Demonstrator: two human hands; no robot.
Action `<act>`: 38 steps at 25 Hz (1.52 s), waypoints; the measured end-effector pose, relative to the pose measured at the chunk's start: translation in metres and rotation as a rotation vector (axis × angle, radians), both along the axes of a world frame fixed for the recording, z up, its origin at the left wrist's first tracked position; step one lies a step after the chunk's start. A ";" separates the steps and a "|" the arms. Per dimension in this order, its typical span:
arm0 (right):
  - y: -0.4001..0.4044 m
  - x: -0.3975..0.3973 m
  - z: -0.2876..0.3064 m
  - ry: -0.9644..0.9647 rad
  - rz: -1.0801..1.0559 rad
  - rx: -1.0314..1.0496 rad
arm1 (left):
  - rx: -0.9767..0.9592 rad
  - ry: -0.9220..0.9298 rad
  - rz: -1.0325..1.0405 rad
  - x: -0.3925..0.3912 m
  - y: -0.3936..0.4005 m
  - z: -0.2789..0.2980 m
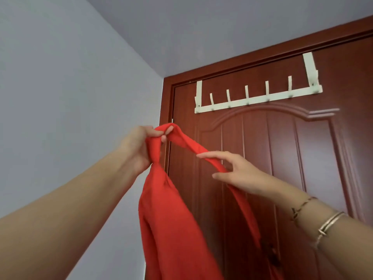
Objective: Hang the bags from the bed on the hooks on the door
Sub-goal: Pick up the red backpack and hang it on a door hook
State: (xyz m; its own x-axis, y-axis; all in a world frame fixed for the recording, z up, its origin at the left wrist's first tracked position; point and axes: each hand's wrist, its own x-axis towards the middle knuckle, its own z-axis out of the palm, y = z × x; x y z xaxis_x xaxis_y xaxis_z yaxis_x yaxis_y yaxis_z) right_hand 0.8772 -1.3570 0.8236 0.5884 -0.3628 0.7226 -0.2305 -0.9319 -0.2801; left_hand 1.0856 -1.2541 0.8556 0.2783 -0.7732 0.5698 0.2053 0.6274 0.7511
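I see open air between the raised red cloth bag point(173, 209) and the white over-door hook rack point(256, 98) on the dark brown wooden door point(282, 158). Every upturned prong stands bare. The grey wall point(70, 98) closes the left.

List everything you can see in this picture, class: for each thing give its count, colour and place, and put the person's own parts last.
Bag: one, red cloth, held up in front of the door, strap raised, body hanging down.
Hook rack: one, white, hung over the top of the door, none of its hooks in use.
Door: one, dark reddish-brown wood, right half of view.
Walls: pale grey, left and above.
Bracelets: thin, metal, on the right wrist.
Left hand: one, grips the top of the strap.
Right hand: one, fingers straight, strap running across it.
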 end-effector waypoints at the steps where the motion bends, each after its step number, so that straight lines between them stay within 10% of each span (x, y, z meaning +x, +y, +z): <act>1: -0.020 -0.001 0.013 -0.013 -0.051 -0.046 | -0.052 -0.017 0.010 0.000 -0.022 0.011; 13: -0.225 0.074 0.150 -0.212 -0.573 -0.616 | -0.466 -0.472 0.191 0.067 -0.273 0.130; 22: -0.262 0.094 0.273 -0.233 -0.824 -0.570 | -0.652 -0.813 0.413 0.054 -0.368 0.261; 27: -0.271 0.098 0.270 -0.167 -0.892 -0.473 | -0.520 -1.015 0.847 0.039 -0.391 0.257; 38: -0.238 0.068 0.164 -0.189 -0.770 -0.451 | -0.388 -1.094 0.882 0.035 -0.372 0.146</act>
